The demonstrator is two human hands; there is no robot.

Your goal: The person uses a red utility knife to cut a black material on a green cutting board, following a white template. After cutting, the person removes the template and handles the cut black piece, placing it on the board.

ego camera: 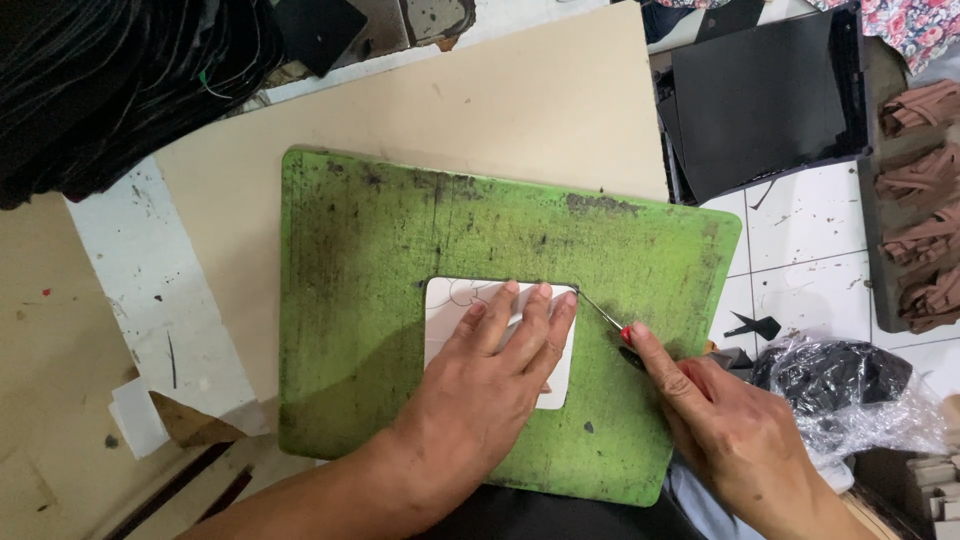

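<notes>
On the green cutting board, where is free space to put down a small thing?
The worn green cutting board is bare left of the white rounded template, and above it toward the tan sheet. It is crowded at the template: the left hand presses it, and the right hand holds a red-handled thin blade at its right corner.

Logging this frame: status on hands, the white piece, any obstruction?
Left hand flat on white sheet, pinning it to green cutting board. Right hand grips red-handled blade, tip at sheet's top right corner. Nothing obstructing.
</notes>
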